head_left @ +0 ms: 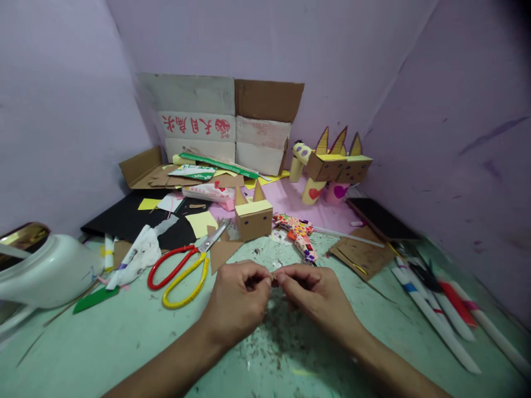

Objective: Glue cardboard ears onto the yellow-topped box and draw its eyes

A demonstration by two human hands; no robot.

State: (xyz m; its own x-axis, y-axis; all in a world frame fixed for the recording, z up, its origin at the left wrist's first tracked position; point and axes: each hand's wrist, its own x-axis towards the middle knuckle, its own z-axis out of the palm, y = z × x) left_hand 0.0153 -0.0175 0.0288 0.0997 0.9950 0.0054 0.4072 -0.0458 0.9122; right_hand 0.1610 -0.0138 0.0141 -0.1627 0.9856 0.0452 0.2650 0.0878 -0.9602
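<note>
My left hand and my right hand meet over the green tabletop, thumbs and forefingers pinched together at the tips. A tiny brownish bit shows between the fingertips, too small to name. Just beyond them stands a small cardboard box head with two pointed ears, a yellow paper strip on top and two drawn eyes. Left of my left hand lie scissors with one red and one yellow handle, blades pointing away. A colourful patterned glue gun rests beyond my right hand.
Finished-looking cardboard animal heads on paper tubes stand at the back right. A large cardboard sheet leans on the wall. Markers lie at right near a dark flat panel; a white teapot-like vessel stands left. Small scraps litter the table.
</note>
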